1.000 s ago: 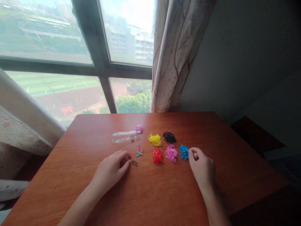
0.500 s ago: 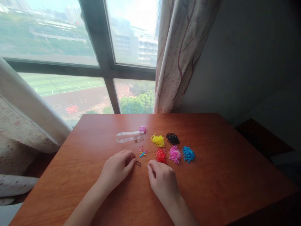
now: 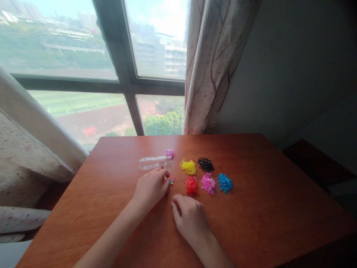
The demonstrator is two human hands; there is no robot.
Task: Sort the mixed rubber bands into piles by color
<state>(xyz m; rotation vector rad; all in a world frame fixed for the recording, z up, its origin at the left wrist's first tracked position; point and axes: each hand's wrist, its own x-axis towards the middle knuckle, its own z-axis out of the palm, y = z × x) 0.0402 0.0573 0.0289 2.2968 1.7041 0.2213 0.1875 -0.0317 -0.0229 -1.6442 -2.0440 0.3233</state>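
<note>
My left hand (image 3: 152,188) reaches forward on the wooden table (image 3: 264,208), its fingers bunched together at a few loose small rubber bands (image 3: 172,181). What the fingertips pinch is hidden. My right hand (image 3: 189,219) rests just behind, curled, with thumb and fingertips pressed together on the table top. Five small piles of rubber bands lie to the right: yellow (image 3: 188,166), black (image 3: 205,164), red (image 3: 192,185), pink (image 3: 208,183), blue (image 3: 224,182). The single dark band seen earlier is out of sight.
A clear plastic bottle (image 3: 153,162) with a pink cap (image 3: 170,153) lies on its side just beyond my left hand. A window and patterned curtains (image 3: 212,67) stand behind the table. A dark wall is at the right.
My right hand left the blue pile and came to the middle, beside the left. My left hand slid forward to the loose bands near the bottle. The dark band is now covered.
</note>
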